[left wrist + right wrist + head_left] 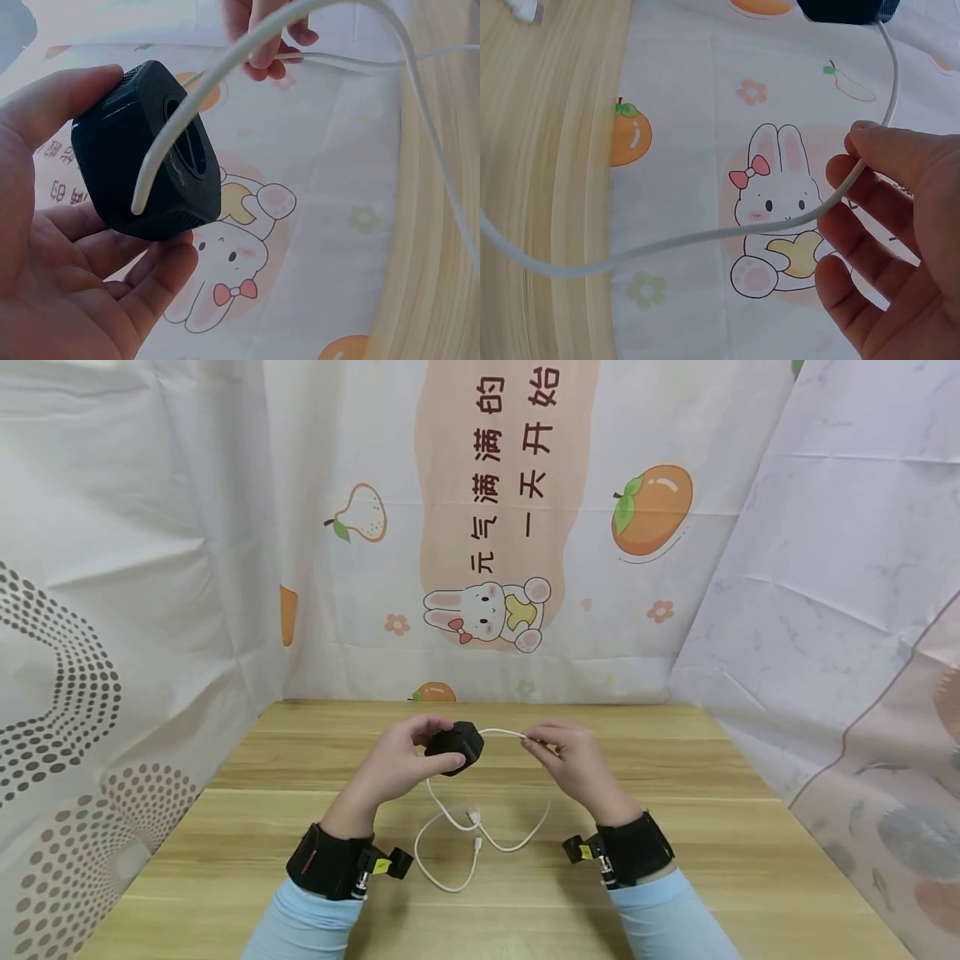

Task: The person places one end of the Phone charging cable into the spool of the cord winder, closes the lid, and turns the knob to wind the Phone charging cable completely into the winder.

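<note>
My left hand (pixel 393 762) holds a small black faceted block (pixel 467 742) up over the table, fingers on one side and thumb on the other. In the left wrist view the block (pixel 112 150) shows a round recess in one face, with a white cable (pixel 225 64) crossing in front of it. My right hand (pixel 581 768) pinches the cable (pixel 501 731) between thumb and index finger, a short way right of the block. In the right wrist view the cable (pixel 667 238) curves from the block, past the right fingertips (pixel 859 126), and down leftward.
Below the hands, the cable's loops hang or lie over the wooden table (pixel 637 893), with two white plugs (pixel 477 843) near the middle. A printed curtain (pixel 360 610) stands behind the table's far edge, and more cloth hangs at both sides. Each wrist wears a black strap with a camera.
</note>
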Available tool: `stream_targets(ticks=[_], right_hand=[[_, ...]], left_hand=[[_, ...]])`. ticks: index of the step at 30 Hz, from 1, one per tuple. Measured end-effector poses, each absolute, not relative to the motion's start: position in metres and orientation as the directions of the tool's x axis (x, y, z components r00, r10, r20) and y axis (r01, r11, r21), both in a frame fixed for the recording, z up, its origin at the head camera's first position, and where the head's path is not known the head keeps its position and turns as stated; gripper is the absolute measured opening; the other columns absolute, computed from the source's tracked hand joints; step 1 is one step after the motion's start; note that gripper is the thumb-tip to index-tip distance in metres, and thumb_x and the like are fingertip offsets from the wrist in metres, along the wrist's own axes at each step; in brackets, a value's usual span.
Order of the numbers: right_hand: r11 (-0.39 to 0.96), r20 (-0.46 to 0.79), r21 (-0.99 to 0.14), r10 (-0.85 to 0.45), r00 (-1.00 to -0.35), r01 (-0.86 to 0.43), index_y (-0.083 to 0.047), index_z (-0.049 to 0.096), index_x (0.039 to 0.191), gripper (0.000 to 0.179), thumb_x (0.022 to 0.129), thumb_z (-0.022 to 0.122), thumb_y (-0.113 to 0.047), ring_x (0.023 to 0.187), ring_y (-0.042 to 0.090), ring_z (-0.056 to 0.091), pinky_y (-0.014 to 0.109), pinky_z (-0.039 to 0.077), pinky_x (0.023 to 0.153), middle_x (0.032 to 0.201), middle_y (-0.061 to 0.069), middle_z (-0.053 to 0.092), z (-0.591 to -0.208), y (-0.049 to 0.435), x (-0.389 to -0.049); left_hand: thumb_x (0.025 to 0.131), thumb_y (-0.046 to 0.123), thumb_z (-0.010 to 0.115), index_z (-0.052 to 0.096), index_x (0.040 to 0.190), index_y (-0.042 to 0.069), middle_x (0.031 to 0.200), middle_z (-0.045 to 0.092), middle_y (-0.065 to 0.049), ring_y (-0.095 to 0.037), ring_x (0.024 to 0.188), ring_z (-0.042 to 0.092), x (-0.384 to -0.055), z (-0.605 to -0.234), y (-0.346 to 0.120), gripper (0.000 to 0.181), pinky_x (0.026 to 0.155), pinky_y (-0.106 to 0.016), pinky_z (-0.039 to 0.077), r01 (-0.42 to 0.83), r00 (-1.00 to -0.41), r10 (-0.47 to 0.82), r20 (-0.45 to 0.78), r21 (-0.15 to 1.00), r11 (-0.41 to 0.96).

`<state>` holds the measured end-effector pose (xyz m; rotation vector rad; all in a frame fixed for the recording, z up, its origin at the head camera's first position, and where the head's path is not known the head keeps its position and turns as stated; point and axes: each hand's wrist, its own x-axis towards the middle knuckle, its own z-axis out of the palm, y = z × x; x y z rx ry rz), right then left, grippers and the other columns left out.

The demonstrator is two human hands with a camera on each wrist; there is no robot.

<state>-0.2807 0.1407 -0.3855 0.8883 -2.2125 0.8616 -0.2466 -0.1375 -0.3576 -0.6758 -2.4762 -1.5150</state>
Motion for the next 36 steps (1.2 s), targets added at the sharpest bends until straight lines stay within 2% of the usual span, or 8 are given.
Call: stream_targets(ticks=[9,17,22,28,32,36], right_hand=[[0.585,0.69,-0.345,-0.372,-0.621,-0.734,-0.019,0.073,0.093,0.006,0.088,0.069,-0.021,0.069,0.005,0.051,0.026,0.044,0.056,0.086,-0.012,0.063,-0.384,0.141,-0.278],[0.555,0.665,-0.419,-0.351,-0.659,-0.719,-0.016,0.07,0.105,0.019,0.088,0.069,-0.024,0.086,0.016,0.061,0.04,0.051,0.067,0.1,-0.001,0.067,-0.381,0.149,-0.277],[0.546,0.655,-0.457,-0.327,-0.681,-0.702,-0.017,0.068,0.112,0.024,0.089,0.067,-0.026,0.092,0.02,0.059,0.041,0.051,0.07,0.107,-0.001,0.065,-0.378,0.157,-0.277],[0.535,0.659,-0.477,-0.307,-0.686,-0.697,-0.017,0.066,0.115,0.028,0.089,0.067,-0.028,0.1,0.015,0.056,0.044,0.051,0.074,0.115,-0.005,0.06,-0.376,0.162,-0.277],[0.532,0.641,-0.487,-0.321,-0.698,-0.692,-0.018,0.066,0.115,0.028,0.089,0.066,-0.03,0.106,0.014,0.055,0.042,0.051,0.078,0.119,-0.004,0.059,-0.378,0.161,-0.278],[0.526,0.592,-0.501,-0.371,-0.715,-0.687,-0.021,0.065,0.115,0.029,0.09,0.066,-0.033,0.111,0.014,0.053,0.036,0.051,0.078,0.127,-0.002,0.056,-0.383,0.154,-0.279]], left_hand=[[0.077,0.029,0.079,0.064,0.11,0.012,0.106,0.063,-0.002,-0.02,0.096,0.058,-0.246,-0.355,-0.135,0.04,0.083,-0.037,0.048,0.464,-0.878,0.312,0.363,0.806,0.367],[0.079,0.028,0.077,0.063,0.111,0.012,0.108,0.062,-0.005,-0.025,0.09,0.06,-0.246,-0.356,-0.138,0.039,0.074,-0.038,0.052,0.401,-0.901,0.302,0.313,0.865,0.3],[0.081,0.027,0.075,0.062,0.113,0.01,0.109,0.062,-0.008,-0.026,0.088,0.063,-0.247,-0.355,-0.14,0.038,0.074,-0.037,0.052,0.371,-0.91,0.286,0.299,0.895,0.246],[0.087,0.015,0.07,0.059,0.118,0.003,0.11,0.061,-0.015,-0.028,0.09,0.061,-0.249,-0.354,-0.143,0.036,0.079,-0.038,0.05,0.353,-0.908,0.297,0.296,0.922,0.158],[0.088,0.009,0.066,0.057,0.12,-0.001,0.11,0.06,-0.02,-0.028,0.09,0.06,-0.244,-0.348,-0.143,0.034,0.08,-0.037,0.05,0.351,-0.9,0.319,0.297,0.928,0.127],[0.088,0.01,0.066,0.058,0.118,-0.002,0.108,0.061,-0.019,-0.027,0.092,0.06,-0.235,-0.34,-0.142,0.033,0.081,-0.037,0.049,0.367,-0.888,0.34,0.309,0.922,0.123]])
